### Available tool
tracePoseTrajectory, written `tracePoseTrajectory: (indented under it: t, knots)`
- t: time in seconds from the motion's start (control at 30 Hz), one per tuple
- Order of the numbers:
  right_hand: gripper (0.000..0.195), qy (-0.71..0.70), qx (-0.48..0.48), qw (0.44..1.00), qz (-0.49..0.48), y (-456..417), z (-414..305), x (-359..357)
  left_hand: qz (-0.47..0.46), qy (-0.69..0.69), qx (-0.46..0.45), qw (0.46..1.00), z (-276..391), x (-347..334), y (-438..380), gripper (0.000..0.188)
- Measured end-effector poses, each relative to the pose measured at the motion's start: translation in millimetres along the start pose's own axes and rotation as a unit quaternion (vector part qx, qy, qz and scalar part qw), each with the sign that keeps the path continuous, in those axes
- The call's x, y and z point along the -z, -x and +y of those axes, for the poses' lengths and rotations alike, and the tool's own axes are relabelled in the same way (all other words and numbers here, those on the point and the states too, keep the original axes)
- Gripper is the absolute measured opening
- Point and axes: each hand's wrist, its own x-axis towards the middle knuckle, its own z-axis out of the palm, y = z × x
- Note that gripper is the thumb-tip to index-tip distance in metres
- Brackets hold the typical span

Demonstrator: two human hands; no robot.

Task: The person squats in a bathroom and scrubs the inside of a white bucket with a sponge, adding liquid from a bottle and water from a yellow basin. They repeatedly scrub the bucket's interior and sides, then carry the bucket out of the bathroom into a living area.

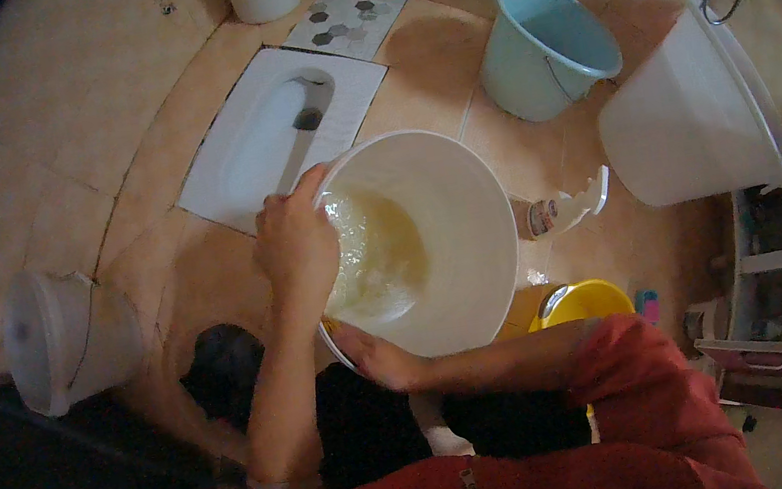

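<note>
A large white plastic bucket [469, 233] is tilted to the left in front of me. Cloudy, yellowish water [378, 261] has gathered against its left wall. My left hand [299, 235] grips the bucket's upper left rim, thumb towards the inside. Lower on the same side, my right hand [377, 356] is on the rim near my body, its fingertips partly hidden. Just beyond my left hand is a white ceramic squat toilet [255, 143] set into the floor, with a dark drain hole at its far end.
A pale blue bucket [525, 73] and a large white tub [683, 117] stand ahead to the right. Nearer are a spray bottle [546, 216] and a yellow bucket [589, 298]. A lidded white bucket [95, 342] is at left, a cabinet [780, 258] at right.
</note>
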Motion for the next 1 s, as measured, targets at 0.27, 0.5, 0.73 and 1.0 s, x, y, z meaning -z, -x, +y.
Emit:
tracePoseTrajectory:
  t: [0.27,0.5,0.73,1.0]
  knots:
    - [0.032,0.766,0.091,0.612,-0.174,29,86,207,-0.034,-0.119,-0.074,0.99,17,7,-19,0.045]
    - [0.052,0.807,0.087,0.577,-0.09,-26,162,168,-0.025,-0.135,-0.027,0.99,-1,14,-13,0.044]
    - [0.047,0.003,-0.097,0.995,0.016,-61,95,-21,-0.021,-0.172,-0.059,0.983,14,3,-16,0.039]
    - [0.037,0.351,0.143,0.912,-0.158,-19,124,41,-0.032,-0.142,-0.087,0.986,-12,16,-19,0.042]
